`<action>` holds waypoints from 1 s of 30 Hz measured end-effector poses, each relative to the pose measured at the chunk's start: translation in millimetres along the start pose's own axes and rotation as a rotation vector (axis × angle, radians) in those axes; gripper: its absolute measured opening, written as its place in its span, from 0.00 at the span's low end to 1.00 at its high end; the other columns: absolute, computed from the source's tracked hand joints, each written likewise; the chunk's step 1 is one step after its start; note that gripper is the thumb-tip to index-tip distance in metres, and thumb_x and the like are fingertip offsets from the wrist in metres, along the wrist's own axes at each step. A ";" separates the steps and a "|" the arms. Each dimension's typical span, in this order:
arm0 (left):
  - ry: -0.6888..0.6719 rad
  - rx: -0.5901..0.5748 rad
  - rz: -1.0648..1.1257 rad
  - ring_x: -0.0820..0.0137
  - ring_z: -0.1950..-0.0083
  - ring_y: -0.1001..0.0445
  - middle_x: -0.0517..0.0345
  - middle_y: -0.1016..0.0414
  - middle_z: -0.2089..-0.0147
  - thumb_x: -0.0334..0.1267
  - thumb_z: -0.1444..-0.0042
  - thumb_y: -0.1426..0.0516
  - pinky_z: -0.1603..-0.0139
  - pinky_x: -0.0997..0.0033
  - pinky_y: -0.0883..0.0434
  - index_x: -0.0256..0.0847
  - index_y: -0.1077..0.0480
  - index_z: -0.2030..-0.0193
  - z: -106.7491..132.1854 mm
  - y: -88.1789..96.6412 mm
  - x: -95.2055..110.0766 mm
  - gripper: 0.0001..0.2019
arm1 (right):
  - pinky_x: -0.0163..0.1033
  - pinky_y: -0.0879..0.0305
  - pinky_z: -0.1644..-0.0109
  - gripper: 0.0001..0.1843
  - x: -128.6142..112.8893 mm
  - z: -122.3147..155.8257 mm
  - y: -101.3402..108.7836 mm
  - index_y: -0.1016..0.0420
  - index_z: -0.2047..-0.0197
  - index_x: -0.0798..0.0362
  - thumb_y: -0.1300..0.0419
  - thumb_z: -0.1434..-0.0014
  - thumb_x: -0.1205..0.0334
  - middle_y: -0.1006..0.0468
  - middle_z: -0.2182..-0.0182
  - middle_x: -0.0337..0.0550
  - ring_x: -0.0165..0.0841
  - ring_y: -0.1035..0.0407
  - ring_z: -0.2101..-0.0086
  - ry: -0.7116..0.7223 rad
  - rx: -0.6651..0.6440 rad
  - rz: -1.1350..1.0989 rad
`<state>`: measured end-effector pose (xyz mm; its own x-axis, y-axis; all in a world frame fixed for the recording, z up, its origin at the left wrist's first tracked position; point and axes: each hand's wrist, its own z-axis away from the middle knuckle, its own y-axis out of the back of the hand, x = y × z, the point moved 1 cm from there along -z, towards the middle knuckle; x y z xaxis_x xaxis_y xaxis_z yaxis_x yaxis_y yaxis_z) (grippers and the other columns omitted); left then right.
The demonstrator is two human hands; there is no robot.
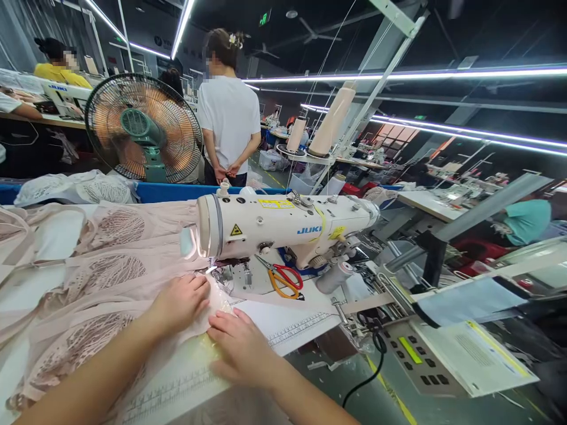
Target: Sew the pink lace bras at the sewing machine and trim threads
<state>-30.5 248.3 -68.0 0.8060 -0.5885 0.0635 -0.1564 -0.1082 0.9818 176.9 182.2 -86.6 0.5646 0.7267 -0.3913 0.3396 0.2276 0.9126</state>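
Observation:
A white sewing machine (283,221) stands before me, its needle area over a pale pink fabric piece (215,295). My left hand (181,304) is closed on the fabric's left side, fingers bent, just in front of the needle. On the near right edge, my right hand (241,345) grips the same piece, its fingertips close to the left hand. A shiny, yellowish part of the fabric shows between the hands. Both palms are hidden. Scissors with red and orange handles (286,280) lie on the machine bed, right of the needle.
Lace-patterned pink garments (119,265) spread over the table's left. A grey thread cone (335,276) stands right of the scissors. Behind the machine are a large fan (144,130) and a standing person (230,106). A control box (456,357) hangs at the right.

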 end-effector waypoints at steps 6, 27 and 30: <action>0.051 -0.003 -0.036 0.57 0.49 0.30 0.47 0.29 0.43 0.41 0.38 0.52 0.54 0.58 0.33 0.40 0.31 0.45 -6.1 -5.1 2.9 0.18 | 0.50 0.60 0.32 0.30 2.2 -1.8 -5.1 0.41 0.38 0.52 0.47 0.38 0.45 0.41 0.36 0.48 0.39 0.53 0.35 -0.083 0.039 -0.006; 0.082 -0.036 -0.043 0.55 0.46 0.30 0.44 0.27 0.48 0.37 0.38 0.53 0.51 0.56 0.32 0.37 0.30 0.51 -10.3 -2.2 6.6 0.15 | 0.47 0.59 0.31 0.30 3.3 -1.6 -5.0 0.38 0.38 0.53 0.49 0.37 0.44 0.41 0.35 0.46 0.40 0.52 0.35 -0.125 0.106 0.009; 0.087 -0.035 -0.048 0.56 0.47 0.29 0.46 0.26 0.48 0.38 0.39 0.52 0.51 0.56 0.31 0.38 0.30 0.51 -10.4 -1.8 6.5 0.15 | 0.47 0.58 0.31 0.30 3.4 -1.2 -5.1 0.39 0.38 0.53 0.49 0.37 0.44 0.41 0.35 0.46 0.39 0.52 0.35 -0.120 0.114 0.016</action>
<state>-19.0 252.9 -67.5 0.8588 -0.5115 0.0297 -0.0970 -0.1054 0.9897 176.2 184.3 -92.4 0.6540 0.6455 -0.3945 0.4090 0.1370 0.9022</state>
